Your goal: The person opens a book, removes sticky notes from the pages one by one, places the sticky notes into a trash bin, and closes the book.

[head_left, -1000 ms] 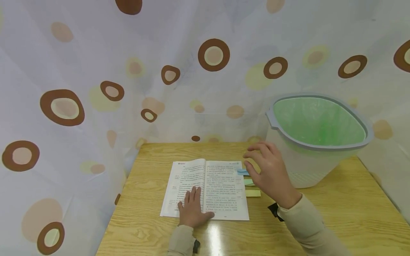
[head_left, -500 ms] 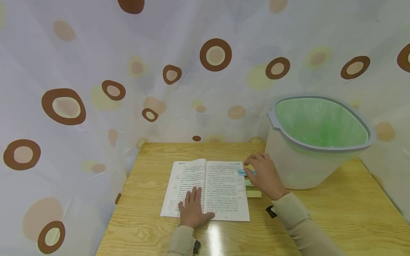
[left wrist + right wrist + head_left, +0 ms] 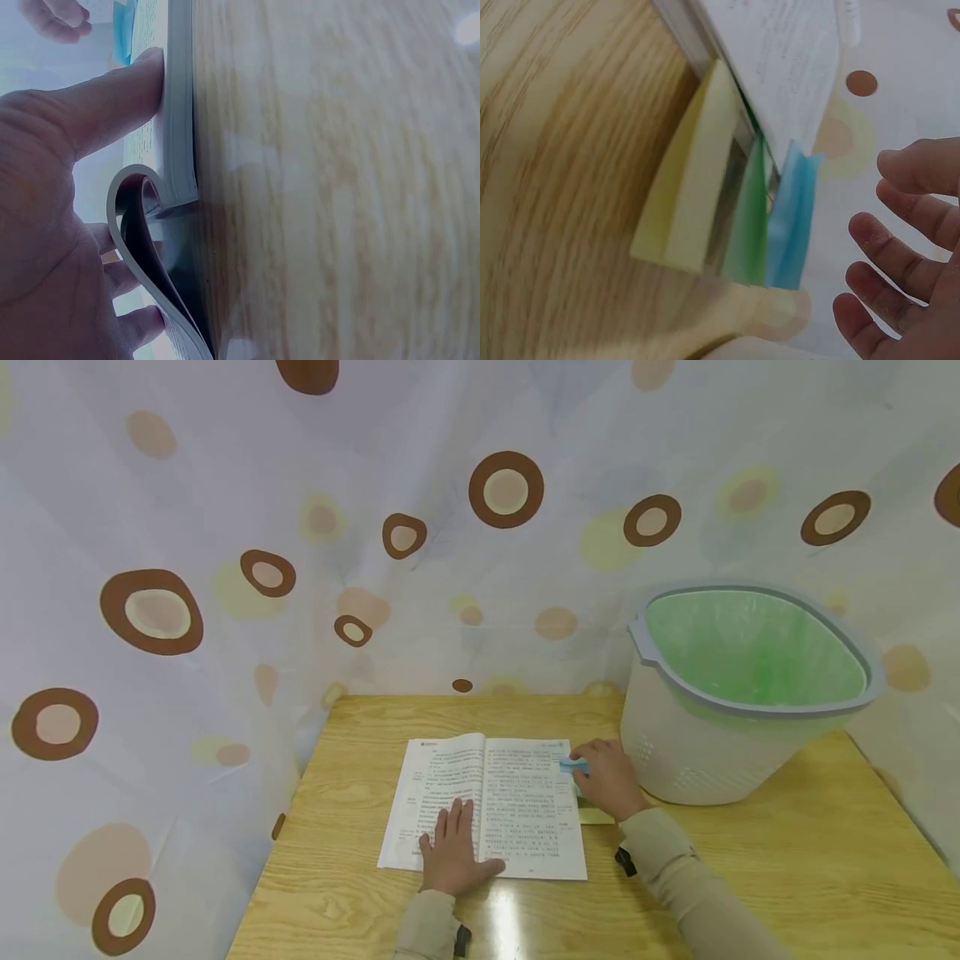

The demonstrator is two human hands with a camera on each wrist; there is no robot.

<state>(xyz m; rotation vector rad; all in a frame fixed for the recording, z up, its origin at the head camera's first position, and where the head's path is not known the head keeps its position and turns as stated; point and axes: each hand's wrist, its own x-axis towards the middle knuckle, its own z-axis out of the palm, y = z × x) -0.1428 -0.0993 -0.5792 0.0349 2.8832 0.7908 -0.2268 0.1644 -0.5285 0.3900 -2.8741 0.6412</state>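
Observation:
An open book (image 3: 525, 810) lies on the wooden table. My left hand (image 3: 453, 860) rests spread on its lower middle, with the thumb across the bottom edge by the fold; in the left wrist view the left page curls up beside it. Three sticky tabs stick out from the book's right side: blue (image 3: 791, 225), green (image 3: 746, 240) and yellow (image 3: 686, 195). My right hand (image 3: 609, 777) is right at the blue tab, covering most of the green one in the head view. In the right wrist view its fingers are loosely bent beside the blue tab, with nothing between them.
A tall white basket (image 3: 697, 752) with a grey rim and green inside stands at the back right, close to the right hand. A white sheet (image 3: 420, 468) with brown and yellow spots hangs behind the table (image 3: 337, 827) and along its sides.
My right hand has come down and slightly left from above the book's right side to the blue tab. My left hand stays in place on the pages.

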